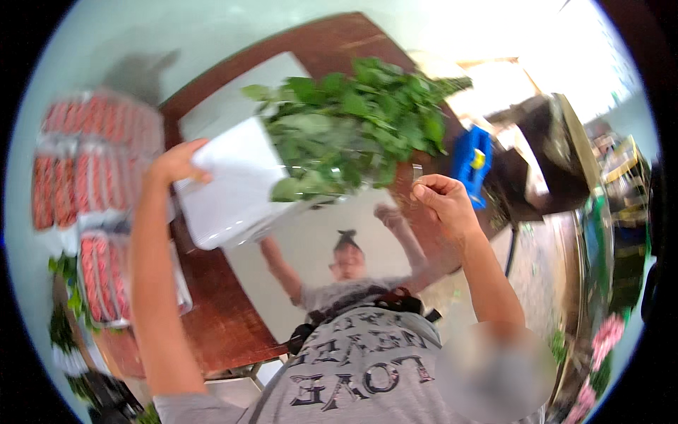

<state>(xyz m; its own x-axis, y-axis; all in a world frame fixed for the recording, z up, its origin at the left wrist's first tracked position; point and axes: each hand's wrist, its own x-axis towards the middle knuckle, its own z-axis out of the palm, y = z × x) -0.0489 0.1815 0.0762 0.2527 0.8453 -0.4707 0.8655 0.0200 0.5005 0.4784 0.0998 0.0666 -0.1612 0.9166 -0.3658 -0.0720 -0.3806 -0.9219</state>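
Observation:
My left hand (178, 164) grips the edge of a white cardboard wrap (229, 187), thumb on its face. The wrap is folded about the lower end of a bunch of leafy green stems (353, 120), whose leaves spread to the right. Right of the leaves, my right hand (446, 203) is pinched on a short clear strip of tape (417, 171), held up off the table. Beyond that hand stands a blue tape dispenser (472, 166). Whatever lies inside the wrap is hidden.
The brown wooden table (226, 325) carries a shiny reflective sheet (282, 272). Packed bundles of pink and red flowers (95, 177) are stacked at the left. A dark box (547, 162) stands at the right, and pink flowers (606, 339) are at the far right.

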